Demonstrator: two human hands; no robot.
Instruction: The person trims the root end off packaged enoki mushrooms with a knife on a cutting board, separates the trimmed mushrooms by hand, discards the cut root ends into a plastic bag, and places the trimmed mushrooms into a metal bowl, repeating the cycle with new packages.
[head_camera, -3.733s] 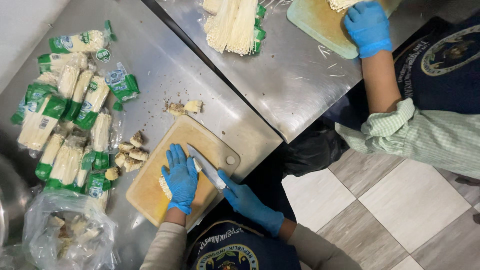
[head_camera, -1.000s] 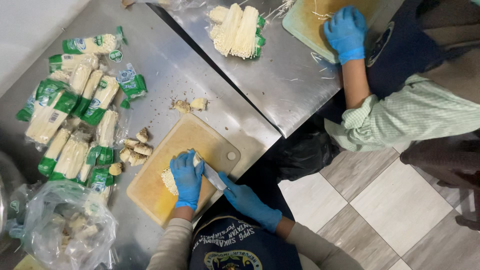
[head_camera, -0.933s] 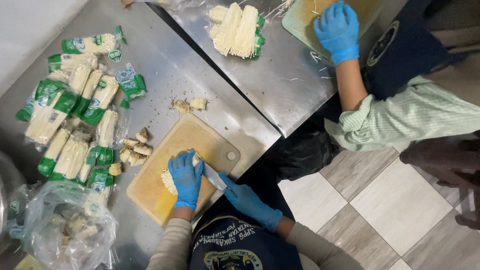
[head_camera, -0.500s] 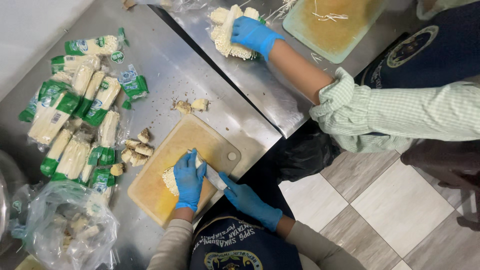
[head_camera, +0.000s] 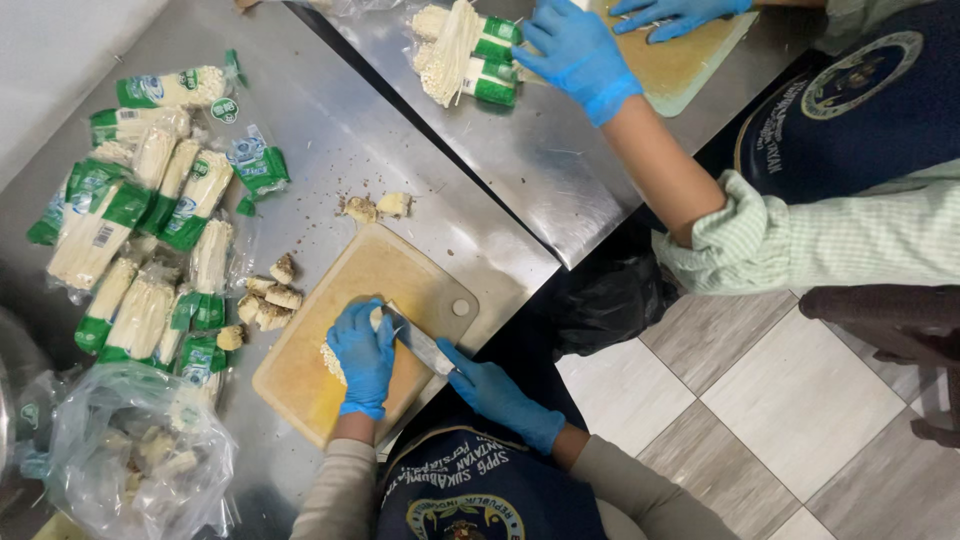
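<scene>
Enoki mushrooms (head_camera: 335, 362) lie low centre on the cutting board (head_camera: 300, 385), pinned under the curled fingers of the left hand (head_camera: 364, 356) to stay steady. Right hand (head_camera: 497, 394) grips a knife (head_camera: 420, 344), blade beside them. Packaged enoki (head_camera: 150, 220) pile at left.

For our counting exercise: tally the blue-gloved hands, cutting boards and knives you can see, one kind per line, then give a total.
Blue-gloved hands: 4 (left hand, right hand, co-worker's hands)
Cutting boards: 2
Knives: 1
Total: 7
</scene>
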